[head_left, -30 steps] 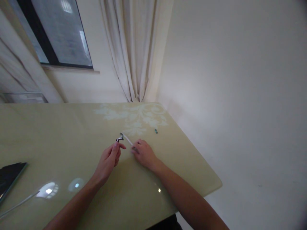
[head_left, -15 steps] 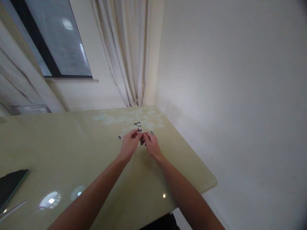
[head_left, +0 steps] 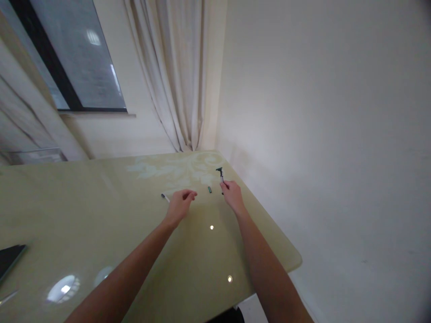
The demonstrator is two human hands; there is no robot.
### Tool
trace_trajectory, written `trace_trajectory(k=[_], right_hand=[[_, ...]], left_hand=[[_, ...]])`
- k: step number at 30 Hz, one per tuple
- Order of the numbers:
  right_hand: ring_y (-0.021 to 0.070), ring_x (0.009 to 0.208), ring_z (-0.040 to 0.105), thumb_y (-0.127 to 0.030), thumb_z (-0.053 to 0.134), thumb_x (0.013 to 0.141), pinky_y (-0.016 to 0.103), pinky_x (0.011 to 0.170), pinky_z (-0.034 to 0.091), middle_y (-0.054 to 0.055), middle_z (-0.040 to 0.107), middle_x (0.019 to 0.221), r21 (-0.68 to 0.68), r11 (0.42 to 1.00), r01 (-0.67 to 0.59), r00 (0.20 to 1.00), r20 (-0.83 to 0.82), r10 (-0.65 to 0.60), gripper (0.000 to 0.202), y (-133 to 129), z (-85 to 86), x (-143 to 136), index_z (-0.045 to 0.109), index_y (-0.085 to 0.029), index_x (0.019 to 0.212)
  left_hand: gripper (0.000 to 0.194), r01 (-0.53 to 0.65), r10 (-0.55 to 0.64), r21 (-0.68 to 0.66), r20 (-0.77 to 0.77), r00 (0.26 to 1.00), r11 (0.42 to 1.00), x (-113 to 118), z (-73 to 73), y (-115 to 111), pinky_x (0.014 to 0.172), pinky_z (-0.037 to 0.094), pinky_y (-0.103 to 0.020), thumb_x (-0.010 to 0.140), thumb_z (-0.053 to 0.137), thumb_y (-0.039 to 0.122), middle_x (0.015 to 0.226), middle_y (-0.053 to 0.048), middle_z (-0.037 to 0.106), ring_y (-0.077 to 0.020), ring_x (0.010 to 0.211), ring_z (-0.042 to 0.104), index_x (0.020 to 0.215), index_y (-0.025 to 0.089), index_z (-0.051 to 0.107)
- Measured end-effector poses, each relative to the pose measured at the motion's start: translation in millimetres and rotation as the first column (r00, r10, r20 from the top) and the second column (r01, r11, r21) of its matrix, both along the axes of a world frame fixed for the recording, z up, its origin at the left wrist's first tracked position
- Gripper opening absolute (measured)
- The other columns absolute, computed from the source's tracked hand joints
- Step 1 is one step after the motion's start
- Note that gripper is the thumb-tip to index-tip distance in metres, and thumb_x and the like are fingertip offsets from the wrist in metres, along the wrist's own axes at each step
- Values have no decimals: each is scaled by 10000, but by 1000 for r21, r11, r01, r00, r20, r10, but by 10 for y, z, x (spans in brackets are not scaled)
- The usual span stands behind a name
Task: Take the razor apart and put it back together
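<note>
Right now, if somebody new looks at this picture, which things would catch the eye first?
First the two bare arms reaching over the glossy yellow-green table. The right hand holds a small razor handle upright near the far right edge; the left hand hovers beside a white stick. A tiny green piece lies between the hands.

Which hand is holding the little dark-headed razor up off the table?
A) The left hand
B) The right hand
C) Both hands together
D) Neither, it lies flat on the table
B. The right hand pinches the razor with its dark head pointing up, while the left hand hovers apart near a small white stick lying on the table.
</note>
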State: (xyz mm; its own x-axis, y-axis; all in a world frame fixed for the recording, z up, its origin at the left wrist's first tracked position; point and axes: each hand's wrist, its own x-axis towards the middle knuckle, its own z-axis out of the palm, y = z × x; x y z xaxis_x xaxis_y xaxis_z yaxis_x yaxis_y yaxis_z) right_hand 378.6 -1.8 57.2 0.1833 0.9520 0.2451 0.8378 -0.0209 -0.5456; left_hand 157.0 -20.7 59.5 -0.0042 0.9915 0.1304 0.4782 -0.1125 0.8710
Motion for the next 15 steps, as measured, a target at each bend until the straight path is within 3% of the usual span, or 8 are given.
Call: trace_trajectory(k=[5, 9, 11, 15], right_hand=[[238, 874, 704, -272, 570, 1022, 279, 739, 431, 126, 777, 909, -116, 991, 60, 997, 57, -53, 298, 61, -89, 70, 828, -164, 920], [258, 964, 716, -296, 582, 1021, 288, 779, 452, 142, 795, 1029, -126, 988, 92, 990, 116, -77, 281, 54, -127, 20, 841, -191, 999], [264, 998, 717, -299, 585, 1020, 290, 793, 460, 144, 795, 1069, -128, 986, 102, 986, 146, -83, 280, 44, -131, 11, 845, -197, 1018], [270, 1008, 723, -304, 583, 1023, 293, 792, 471, 148, 795, 1077, -135, 984, 119, 977, 191, -92, 287, 26, -138, 16, 849, -196, 1031]], left_hand=[[399, -164, 151, -9, -335, 930, 986, -458, -180, -271, 771, 484, -388, 921, 552, 470, 767, -149, 742, -315, 823, 712, 708, 173, 710], [568, -175, 49, -114, -690, 722, 978, -525, -179, -319, 778, 507, -433, 966, 441, 616, 881, -190, 773, -382, 900, 744, 779, 170, 739], [620, -158, -23, -167, -754, 656, 973, -488, -141, -291, 785, 524, -448, 973, 409, 643, 953, -213, 786, -406, 948, 752, 855, 156, 775], [598, -159, -40, -186, -762, 647, 970, -408, -87, -231, 800, 544, -475, 964, 450, 602, 1021, -261, 781, -445, 1012, 747, 936, 119, 802]])
